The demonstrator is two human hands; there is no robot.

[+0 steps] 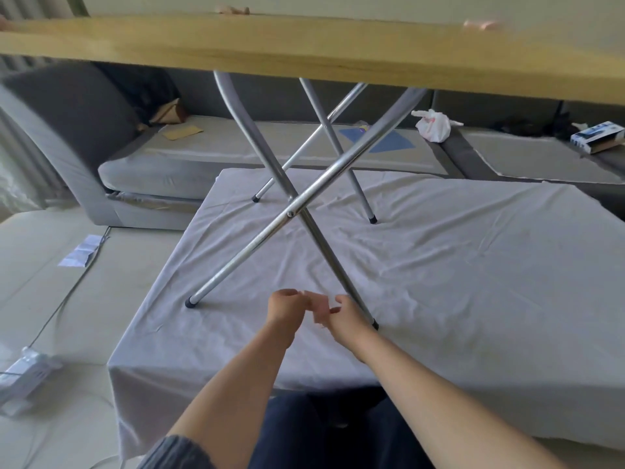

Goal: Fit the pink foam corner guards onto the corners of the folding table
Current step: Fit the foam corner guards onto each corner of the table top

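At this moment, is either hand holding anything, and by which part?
Both hands, left hand and right hand, meet around a small pinkish thing between the fingertips. Blur hides what it is and where it is gripped.

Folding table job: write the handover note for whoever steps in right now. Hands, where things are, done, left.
Left hand and right hand: both low over the white sheet, close together, pinching a small pale pink piece between them; motion blur hides what it is, probably a guard.
Folding table: stands on the sheet, crossed metal legs open, wooden top seen edge-on.
Done: pinkish bits show at the top's far edge; too blurred to confirm as fitted guards.
Left: fit the held piece on a bare corner, then check every corner.
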